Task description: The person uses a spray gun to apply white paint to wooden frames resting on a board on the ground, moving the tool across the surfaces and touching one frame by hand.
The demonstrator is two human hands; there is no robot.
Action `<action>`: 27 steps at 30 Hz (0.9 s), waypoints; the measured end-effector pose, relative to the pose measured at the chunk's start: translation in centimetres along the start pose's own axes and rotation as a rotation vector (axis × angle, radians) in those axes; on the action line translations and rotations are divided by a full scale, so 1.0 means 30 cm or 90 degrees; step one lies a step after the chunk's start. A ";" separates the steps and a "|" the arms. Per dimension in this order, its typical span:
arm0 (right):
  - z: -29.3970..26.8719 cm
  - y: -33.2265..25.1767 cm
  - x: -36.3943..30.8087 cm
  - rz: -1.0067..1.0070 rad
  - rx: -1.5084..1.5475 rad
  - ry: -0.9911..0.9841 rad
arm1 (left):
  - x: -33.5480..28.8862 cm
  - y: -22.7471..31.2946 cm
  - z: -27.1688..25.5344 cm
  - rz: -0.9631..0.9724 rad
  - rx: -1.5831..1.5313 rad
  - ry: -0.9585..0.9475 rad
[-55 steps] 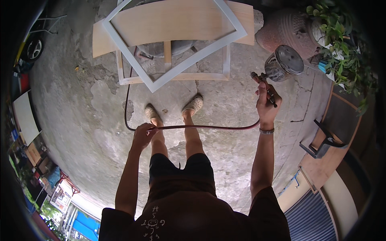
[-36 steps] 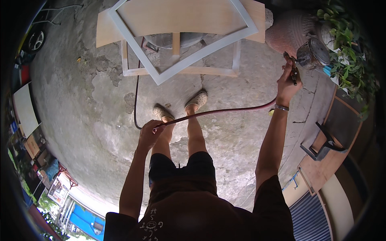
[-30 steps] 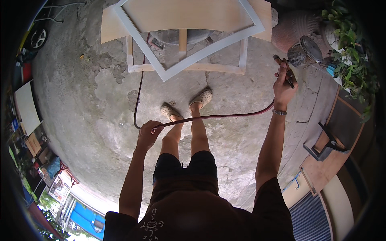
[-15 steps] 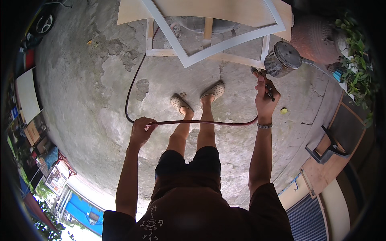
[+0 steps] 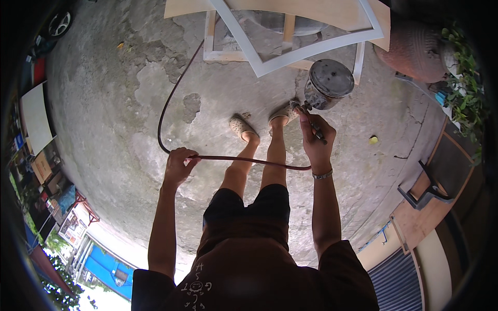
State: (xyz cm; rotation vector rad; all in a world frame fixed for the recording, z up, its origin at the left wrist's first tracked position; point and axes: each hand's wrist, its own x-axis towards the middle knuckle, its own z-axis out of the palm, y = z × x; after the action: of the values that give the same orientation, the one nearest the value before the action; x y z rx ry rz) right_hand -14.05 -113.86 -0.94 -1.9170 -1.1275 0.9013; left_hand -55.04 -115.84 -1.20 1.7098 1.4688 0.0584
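Note:
My right hand [image 5: 316, 145] is wrapped round the handle of a paint spray gun [image 5: 329, 83], whose round, stained metal cup sits beyond my knuckles. A dark red air hose [image 5: 236, 159] runs from near my right wrist across my legs to my left hand [image 5: 179, 165]. My left fingers are closed on that hose, and from there it curves away up the floor. Past the gun, a white rectangular frame [image 5: 306, 50] stands tilted in front of a pale wooden panel [image 5: 316, 11]. The gun's nozzle is partly hidden by my fingers and the cup.
A pale wooden frame [image 5: 209, 36] is behind the white one. A large reddish clay pot [image 5: 412, 54] and leafy plants [image 5: 461, 103] stand at the far right. Cracked concrete floor [image 5: 119, 135] spreads around my feet. A brown board [image 5: 423, 220] lies to the right.
My right hand has swung the spray gun leftward, nearer my feet. The hose stretch between my hands has shortened. My left hand keeps its hold, and the view has shifted slightly.

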 end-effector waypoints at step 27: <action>-0.013 0.118 0.017 -0.023 -0.104 0.252 | -0.011 -0.087 -0.019 -0.004 -0.077 0.007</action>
State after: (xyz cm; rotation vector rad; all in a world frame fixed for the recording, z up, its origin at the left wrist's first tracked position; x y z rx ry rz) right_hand -12.13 -114.73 -3.85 -2.0825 -1.0133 0.3913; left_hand -57.49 -115.95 -2.31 1.6101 1.4494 0.1508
